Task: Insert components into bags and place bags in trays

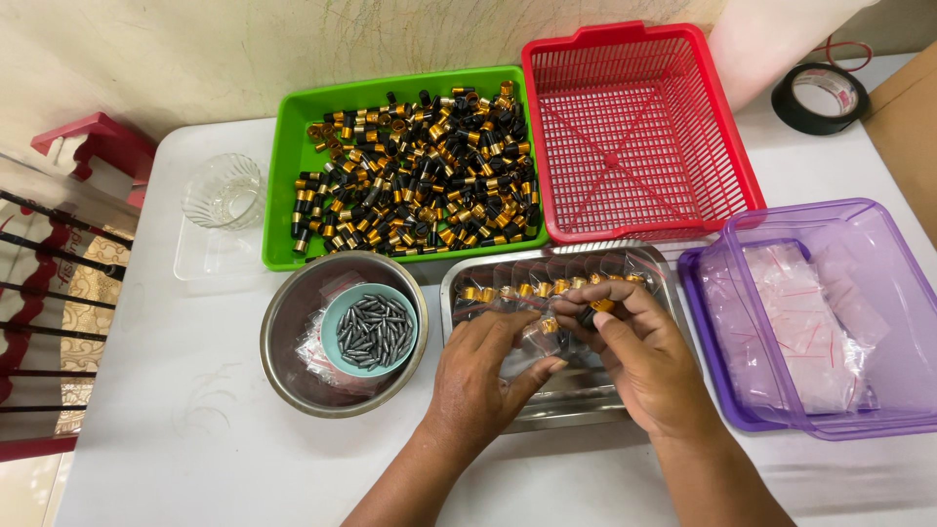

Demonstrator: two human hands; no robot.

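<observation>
Two hands, one steel tray (pixel 576 400), one green tray (pixel 283 185), one red basket (pixel 644 127), one steel bowl (pixel 293 376), one teal cup (pixel 332 312), one purple tub (pixel 859 410), one glass dish (pixel 224 190), one tape roll (pixel 820 98). Black-and-gold caps in green tray (pixel 415 171): too many to count. About eight gold caps in a row (pixel 551 288) just above the grip.

Right hand (pixel 639 356) pinching narrow, thumb and fingertips closed on one black-and-gold cap (pixel 595 309). Left hand (pixel 483 376) just beside, flat on clear small bags (pixel 532 342) in steel tray, fingers loosely spread, gripping nothing certain.

Left of grip: steel bowl holding teal cup full of dark grey pins (pixel 371 332), uncounted. Beyond grip: green tray, red basket. Right of grip: purple tub with more clear bags (pixel 810 322). Far right beyond: tape roll. Hands covering much of steel tray middle; bag count there impossible to tell.
</observation>
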